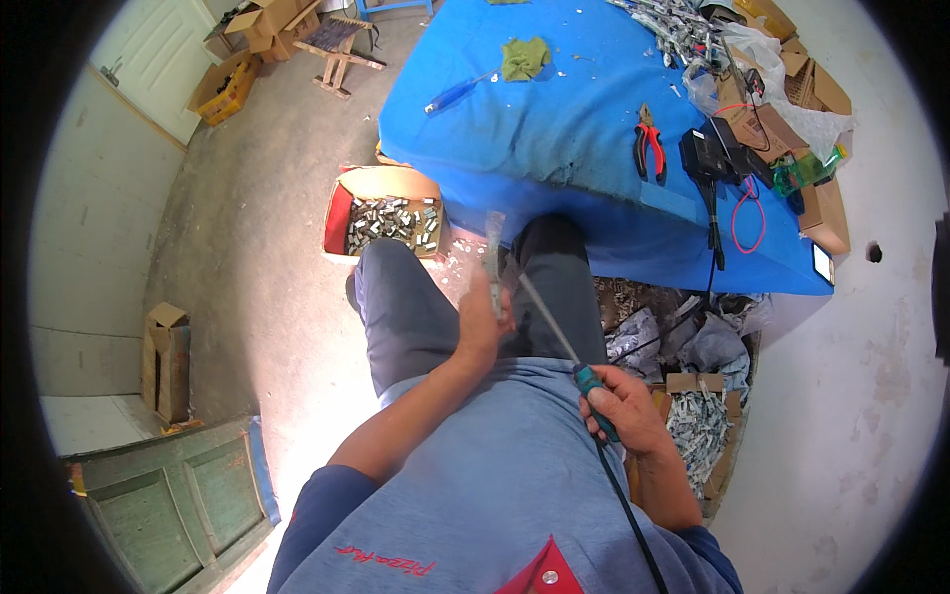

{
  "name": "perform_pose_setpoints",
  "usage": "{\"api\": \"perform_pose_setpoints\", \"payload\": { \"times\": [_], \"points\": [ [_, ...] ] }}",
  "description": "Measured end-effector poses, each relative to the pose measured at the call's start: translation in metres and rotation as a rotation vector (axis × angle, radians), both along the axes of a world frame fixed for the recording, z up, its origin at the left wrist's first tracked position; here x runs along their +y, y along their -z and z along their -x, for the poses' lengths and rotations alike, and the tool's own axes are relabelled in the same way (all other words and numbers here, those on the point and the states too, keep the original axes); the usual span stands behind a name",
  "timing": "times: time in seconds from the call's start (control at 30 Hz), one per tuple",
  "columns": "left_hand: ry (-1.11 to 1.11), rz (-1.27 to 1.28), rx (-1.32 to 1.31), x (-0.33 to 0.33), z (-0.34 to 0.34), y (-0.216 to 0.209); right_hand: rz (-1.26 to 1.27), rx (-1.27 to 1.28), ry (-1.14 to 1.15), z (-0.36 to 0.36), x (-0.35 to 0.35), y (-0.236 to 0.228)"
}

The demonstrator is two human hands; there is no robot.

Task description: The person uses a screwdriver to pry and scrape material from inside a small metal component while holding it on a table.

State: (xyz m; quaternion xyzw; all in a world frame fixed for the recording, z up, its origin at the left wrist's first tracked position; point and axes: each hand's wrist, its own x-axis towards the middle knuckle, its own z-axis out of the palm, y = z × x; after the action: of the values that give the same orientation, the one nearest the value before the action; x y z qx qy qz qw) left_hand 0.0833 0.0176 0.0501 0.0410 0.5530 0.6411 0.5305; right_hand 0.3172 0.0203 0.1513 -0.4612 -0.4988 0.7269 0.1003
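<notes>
My right hand [625, 408] is closed round the teal handle of a corded tool [594, 389]. Its long thin metal shaft points up and left, and a black cord leaves the handle's lower end. My left hand [484, 315], smeared by motion, is raised over my lap. It grips a narrow pale strip [495, 243] that stands up from the fingers; what the strip is cannot be made out. The shaft's far end comes near the left hand, and the blur hides whether it touches the strip.
Ahead is a blue-covered table [475, 124] bearing red-handled pliers [648, 147], a blue-handled screwdriver [455, 94], a green cloth [524, 59] and black adapters [705, 155]. A box of small metal parts [338, 213] stands by my left knee. Another box holds pale scraps [701, 436] at right.
</notes>
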Motion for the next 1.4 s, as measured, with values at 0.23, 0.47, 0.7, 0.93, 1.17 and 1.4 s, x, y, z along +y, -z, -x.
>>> {"api": "perform_pose_setpoints", "payload": {
  "times": [0.23, 0.47, 0.7, 0.93, 1.17, 1.4],
  "points": [
    [0.085, -0.025, 0.001, 0.001, -0.011, 0.006, -0.472, 0.019, 0.215, 0.061, 0.033, 0.058],
    [0.337, -0.011, 0.179, 0.008, -0.014, -0.018, -0.445, 0.137, 0.235, 0.107, 0.072, 0.067],
    [0.419, -0.023, 0.312, 0.037, -0.004, -0.033, -0.515, 0.257, 0.109, 0.113, 0.129, 0.041],
    [0.341, -0.196, 0.572, 0.085, 0.064, -0.036, -0.887, 0.116, -0.213, 0.129, 0.281, 0.015],
    [0.172, -0.196, 0.955, 0.146, 0.117, -0.062, -1.075, 0.030, -0.520, 0.180, 0.354, 0.018],
    [0.183, -0.107, 1.275, 0.178, 0.132, -0.044, -1.096, 0.023, -0.521, 0.198, 0.356, 0.044]
  ]
}}
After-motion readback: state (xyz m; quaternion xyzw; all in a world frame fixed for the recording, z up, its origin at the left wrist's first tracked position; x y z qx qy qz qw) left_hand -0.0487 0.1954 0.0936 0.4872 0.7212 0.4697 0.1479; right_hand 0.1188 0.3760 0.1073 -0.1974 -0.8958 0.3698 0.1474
